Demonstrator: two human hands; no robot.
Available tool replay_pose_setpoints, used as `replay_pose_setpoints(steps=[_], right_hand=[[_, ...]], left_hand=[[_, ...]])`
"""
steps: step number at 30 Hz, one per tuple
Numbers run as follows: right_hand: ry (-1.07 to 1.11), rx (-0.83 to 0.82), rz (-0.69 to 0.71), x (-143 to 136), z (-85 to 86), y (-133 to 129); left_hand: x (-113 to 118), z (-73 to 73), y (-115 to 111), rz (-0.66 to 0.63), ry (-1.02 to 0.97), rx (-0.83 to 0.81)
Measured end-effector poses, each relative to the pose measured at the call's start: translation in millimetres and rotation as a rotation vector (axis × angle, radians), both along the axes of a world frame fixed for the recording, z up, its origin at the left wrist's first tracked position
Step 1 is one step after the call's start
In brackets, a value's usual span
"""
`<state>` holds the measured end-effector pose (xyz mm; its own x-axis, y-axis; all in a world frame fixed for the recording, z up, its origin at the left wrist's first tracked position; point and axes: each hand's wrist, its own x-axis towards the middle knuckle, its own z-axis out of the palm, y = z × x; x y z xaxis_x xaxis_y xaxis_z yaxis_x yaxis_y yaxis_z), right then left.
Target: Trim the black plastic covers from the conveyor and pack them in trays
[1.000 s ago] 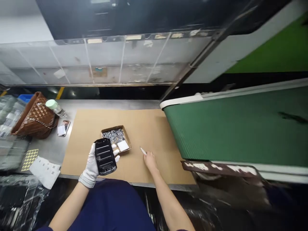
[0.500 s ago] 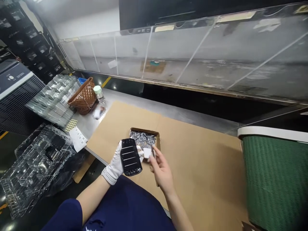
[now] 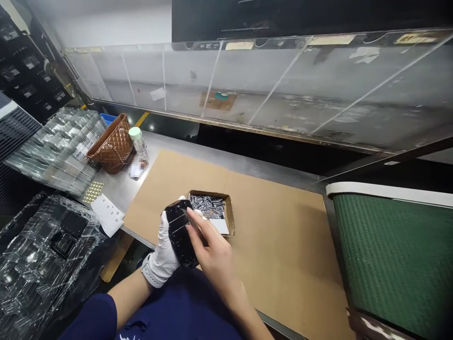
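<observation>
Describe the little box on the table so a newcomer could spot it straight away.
Find the big brown sheet on the table. On it, just right of the black part in the gloved left hand, sits a shallow open box. Unlike its neighbours, it holds many small grey pieces, with something flat and white among them.

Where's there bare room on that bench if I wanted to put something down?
The widest bare patch is brown sheet between the small box and the green belt. A smaller one lies between that box and the bottle. It's crowded around the handbag and sticker sheet, and where left hand and right hand meet at the black case.
</observation>
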<state>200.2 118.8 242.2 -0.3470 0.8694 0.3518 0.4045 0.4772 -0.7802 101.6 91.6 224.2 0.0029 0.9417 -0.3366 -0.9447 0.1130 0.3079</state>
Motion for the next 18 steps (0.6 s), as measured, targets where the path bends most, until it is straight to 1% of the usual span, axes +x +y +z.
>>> replay_pose_setpoints(steps=[4,9,14,18], right_hand=[[-0.035,0.041,0.008,-17.5,3.5,1.7],[-0.099,0.034,0.023,-33.9,8.7,3.4],[-0.168,0.078,0.024,-46.9,11.5,3.4],[-0.215,0.08,0.037,-53.9,11.4,2.5]], left_hand=[[-14.3,2.5,1.4,0.058,-0.038,-0.011],[-31.0,6.1,1.0,0.021,-0.087,-0.028],[-44.5,8.5,1.8,0.043,-0.111,-0.096],[-51.3,8.1,3.7,0.054,-0.111,-0.147]])
